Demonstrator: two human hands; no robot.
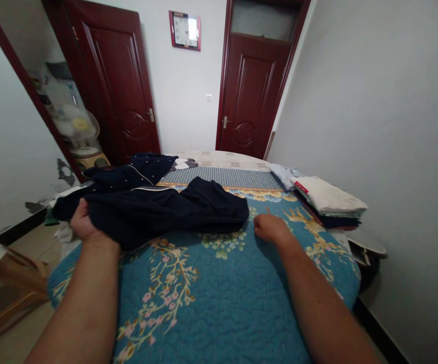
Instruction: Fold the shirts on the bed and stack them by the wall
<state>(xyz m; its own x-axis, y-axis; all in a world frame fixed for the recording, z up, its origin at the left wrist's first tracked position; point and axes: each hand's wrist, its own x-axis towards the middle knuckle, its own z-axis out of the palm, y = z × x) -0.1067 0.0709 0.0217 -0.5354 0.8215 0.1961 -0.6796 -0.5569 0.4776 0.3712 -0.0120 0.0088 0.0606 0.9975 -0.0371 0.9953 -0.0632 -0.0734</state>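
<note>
A dark navy garment (173, 208) with white stripes lies stretched across the table, its left end raised a little. My left hand (85, 222) is closed on that left end, with some fingers hidden under the cloth. Just past the garment's right end, my right hand (272, 228) is over the teal floral cover (219, 303). Its fingers look curled, and whatever they may hold is too small to make out. Behind my left hand is a heap of dark dotted clothing (128, 174).
Folded clothes (328, 197) are stacked at the table's right edge, beside a light blue folded item (285, 174). Grey and white cloth (184, 164) lies at the back. A wooden stool (14, 283) stands left of the table, a fan (77, 126) beyond the doorway.
</note>
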